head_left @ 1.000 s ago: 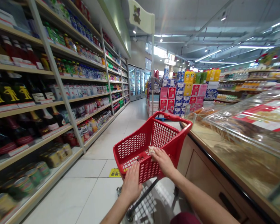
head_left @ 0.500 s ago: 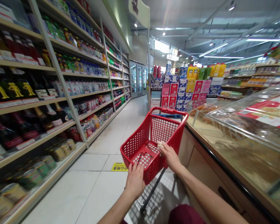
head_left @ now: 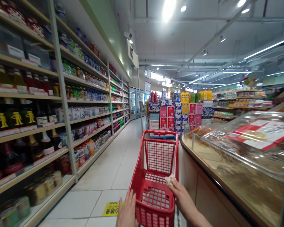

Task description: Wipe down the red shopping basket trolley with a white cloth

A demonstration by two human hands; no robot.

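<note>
In the head view a red plastic shopping cart (head_left: 156, 186) stands in front of me, its slatted basket holding nothing I can see. My left hand (head_left: 127, 209) lies against the near left rim with its fingers stretched out and the thumb apart. On the right rim rests my right hand (head_left: 183, 198), its fingers closed on a crumpled white tissue (head_left: 170, 180). Whether it is paper or cloth I cannot tell. The lower edge of the picture cuts off the near end of the cart.
Shelves of bottles and cans (head_left: 85, 104) line the left side. To the right runs a wooden counter (head_left: 203, 186) bearing clear plastic food packs (head_left: 257, 135). Stacked drink cartons (head_left: 168, 115) stand ahead. A yellow floor sticker (head_left: 110, 208) marks the tiled aisle (head_left: 123, 164).
The cart has turned from slanting rightward to pointing nearly straight up the aisle. My view has tilted up, so cart and hands sit lower. My left hand has flattened against the rim.
</note>
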